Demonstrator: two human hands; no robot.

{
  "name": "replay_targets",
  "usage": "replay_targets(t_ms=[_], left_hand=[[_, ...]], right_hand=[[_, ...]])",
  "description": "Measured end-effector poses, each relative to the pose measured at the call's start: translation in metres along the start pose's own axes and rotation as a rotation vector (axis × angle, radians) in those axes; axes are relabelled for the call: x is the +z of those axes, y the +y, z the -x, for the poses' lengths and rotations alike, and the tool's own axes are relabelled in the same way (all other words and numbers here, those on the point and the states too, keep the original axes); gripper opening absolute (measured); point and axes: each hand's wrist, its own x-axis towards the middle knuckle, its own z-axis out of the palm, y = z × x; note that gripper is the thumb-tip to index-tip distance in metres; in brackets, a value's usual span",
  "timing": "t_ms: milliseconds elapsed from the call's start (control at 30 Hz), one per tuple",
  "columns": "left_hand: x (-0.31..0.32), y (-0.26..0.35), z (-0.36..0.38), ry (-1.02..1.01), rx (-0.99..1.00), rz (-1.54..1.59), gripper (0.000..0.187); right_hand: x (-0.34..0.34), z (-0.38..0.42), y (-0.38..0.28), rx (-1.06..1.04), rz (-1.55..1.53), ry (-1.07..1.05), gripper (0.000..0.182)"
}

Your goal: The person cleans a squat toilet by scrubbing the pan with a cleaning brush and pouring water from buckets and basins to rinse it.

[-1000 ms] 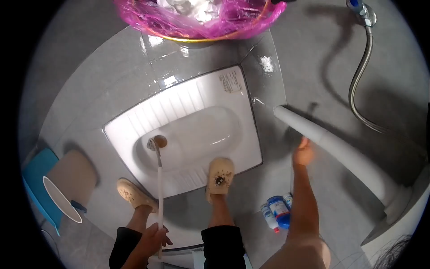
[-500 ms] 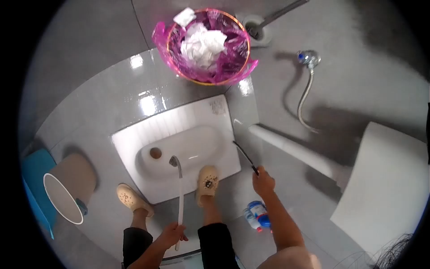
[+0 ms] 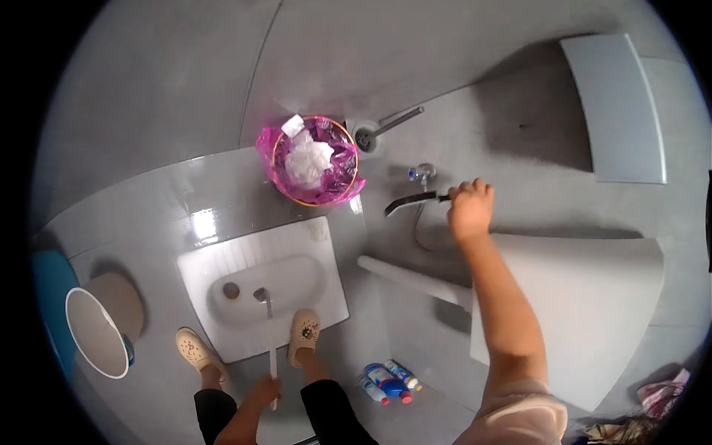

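Observation:
My left hand (image 3: 265, 391) is closed around the long white handle of a cleaning tool (image 3: 272, 343). Its bent grey neck and small dark head reach into the basin of the white squat toilet (image 3: 189, 276). Raised at the right, my right hand (image 3: 472, 211) grips a slim black brush-like tool (image 3: 412, 202); I cannot tell its exact kind. The tool's curved, pale-edged end points left, just below a metal wall valve (image 3: 423, 173) in this view. My feet, in beige clogs (image 3: 304, 331), stand at the toilet's near edge.
A pink-lined bin (image 3: 273, 178) with crumpled paper stands behind the toilet, beside a toilet brush holder (image 3: 368, 150). A white cistern (image 3: 578, 311) and flush pipe (image 3: 411, 279) are at right. Several bottles (image 3: 387, 380) lie on the floor. A bucket (image 3: 122, 300) is at left.
My right hand has lifted its tool from beside the toilet rim up toward the wall valve. The view has shifted, showing more wall and a dispenser. My left hand keeps its hold.

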Motion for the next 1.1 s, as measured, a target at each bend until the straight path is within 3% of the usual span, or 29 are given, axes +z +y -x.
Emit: replay_targets(t_ms=[67,200,267,367,433,500,600,733,800,1100], left_hand=[[0.0,-0.017,0.012,0.026,-0.053,-0.066,0.027],[0.009,-0.034,0.032,0.016,-0.121,0.023,0.025],[0.016,-0.035,0.041,0.062,-0.177,0.108,0.025],[0.019,-0.036,0.06,0.092,-0.096,0.155,0.035],[0.019,-0.034,0.07,0.09,-0.081,0.055,0.036],[0.021,-0.045,0.069,0.087,-0.109,0.069,0.036],[0.027,-0.043,0.079,0.089,-0.15,0.125,0.035],[0.032,-0.046,0.079,0.095,-0.165,0.271,0.034],[0.031,-0.04,0.085,0.117,-0.161,0.25,0.034],[0.027,-0.044,0.101,0.152,-0.144,0.131,0.036]], right_hand=[[-0.01,-0.027,0.037,-0.031,0.031,0.16,0.011],[-0.026,-0.069,0.078,-0.128,0.095,0.197,0.012],[-0.023,-0.082,0.085,-0.142,0.111,0.145,0.013],[-0.014,-0.097,0.089,-0.114,0.152,0.055,0.014],[-0.009,-0.102,0.09,-0.125,0.182,0.024,0.014],[-0.011,-0.103,0.089,-0.095,0.341,-0.139,0.016],[0.019,-0.105,0.089,-0.148,0.535,-0.138,0.017],[0.002,-0.088,0.078,-0.099,0.236,-0.149,0.016],[-0.004,-0.083,0.074,-0.104,0.139,-0.009,0.014],[-0.029,-0.093,0.083,-0.08,0.197,-0.061,0.017]])
